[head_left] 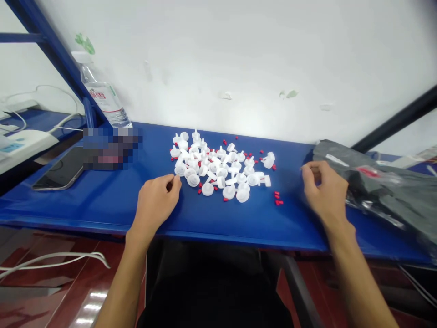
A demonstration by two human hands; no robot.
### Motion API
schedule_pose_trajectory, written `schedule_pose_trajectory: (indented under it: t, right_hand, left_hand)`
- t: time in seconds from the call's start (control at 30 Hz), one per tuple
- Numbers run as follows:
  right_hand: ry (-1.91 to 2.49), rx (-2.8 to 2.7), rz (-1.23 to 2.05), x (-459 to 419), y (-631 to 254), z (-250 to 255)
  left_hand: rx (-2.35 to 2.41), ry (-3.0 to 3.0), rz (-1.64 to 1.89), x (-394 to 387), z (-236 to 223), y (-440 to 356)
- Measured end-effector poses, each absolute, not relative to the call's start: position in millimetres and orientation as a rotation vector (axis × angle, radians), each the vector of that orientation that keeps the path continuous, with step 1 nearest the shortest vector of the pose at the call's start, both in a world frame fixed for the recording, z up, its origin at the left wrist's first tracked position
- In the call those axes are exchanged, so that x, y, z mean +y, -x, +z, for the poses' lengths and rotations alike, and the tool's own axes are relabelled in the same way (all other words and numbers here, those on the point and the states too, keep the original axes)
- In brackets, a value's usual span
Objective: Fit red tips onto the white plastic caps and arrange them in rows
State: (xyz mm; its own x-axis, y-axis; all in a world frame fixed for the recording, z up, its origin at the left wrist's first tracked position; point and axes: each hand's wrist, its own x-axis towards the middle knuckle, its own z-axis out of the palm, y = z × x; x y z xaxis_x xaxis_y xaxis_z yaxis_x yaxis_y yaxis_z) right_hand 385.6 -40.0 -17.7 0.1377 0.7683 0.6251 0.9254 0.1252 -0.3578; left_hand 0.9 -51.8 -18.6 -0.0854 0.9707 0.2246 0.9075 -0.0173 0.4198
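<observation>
A pile of small white plastic pieces [221,172], round discs with short stems, is spread over the middle of the blue table. Tiny red plastic pieces [277,202] lie among them and a little to the right. My left hand [157,199] rests curled at the pile's left edge, its thumb against the forefinger, with nothing visible in it. To the right of the pile is my right hand [324,187], fingers curled in and thumb close to the forefinger. Nothing shows in it either; its inner fingers are partly hidden. A grey plastic bag [385,182] lies beside it.
A phone [61,168] and a water bottle [105,98] are at the left of the blue table [211,223], near a blurred patch. A white power strip [20,146] with cables sits at far left. A white wall [239,59] stands behind.
</observation>
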Motion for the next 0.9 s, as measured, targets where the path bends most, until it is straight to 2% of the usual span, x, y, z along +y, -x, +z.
schedule_pose_trajectory:
  t: [0.37, 0.9]
  right_hand:
    - [1.585, -1.633, -0.165, -47, -387, -16]
    - [1.576, -1.934, 0.152, -65, -366, -21]
  left_hand:
    - [2.093, -2.067, 0.641, -50, -21, 4]
    - [2.111, -1.992, 0.488, -50, -24, 8]
